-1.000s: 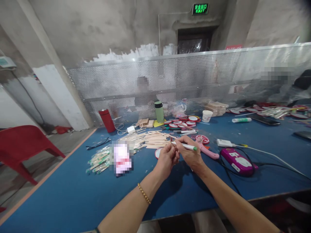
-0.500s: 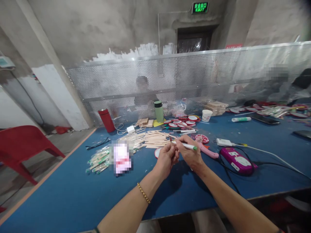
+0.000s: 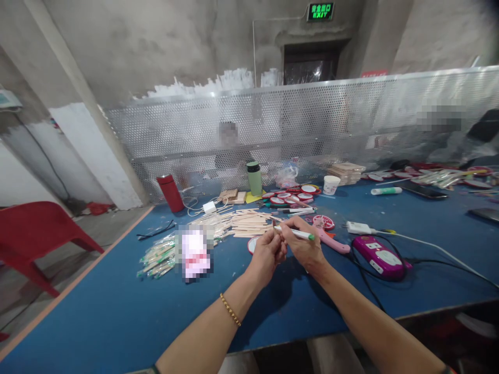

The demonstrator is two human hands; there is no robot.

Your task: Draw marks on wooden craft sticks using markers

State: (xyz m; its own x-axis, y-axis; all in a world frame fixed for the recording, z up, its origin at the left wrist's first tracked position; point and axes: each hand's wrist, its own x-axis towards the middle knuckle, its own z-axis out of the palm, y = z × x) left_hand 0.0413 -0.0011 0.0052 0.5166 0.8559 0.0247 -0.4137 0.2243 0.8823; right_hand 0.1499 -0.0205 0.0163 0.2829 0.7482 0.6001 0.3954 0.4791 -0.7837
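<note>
Inside table edge [image 3: 390, 317], held pen [image 3: 300, 234], perhaps stick [image 3: 274, 226]

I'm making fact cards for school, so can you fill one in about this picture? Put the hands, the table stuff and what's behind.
Left hand: the left hand seems to pinch a small brown piece
Right hand: the right hand holds a white pen with a green end
Wrist: gold bracelet, left arm
Table: blue table
Beyond the hands: pale wooden sticks
Bottles: red bottle, green bottle
To the right: purple device with cables
Behind: metal screen with holes, lit EXIT sign
</note>
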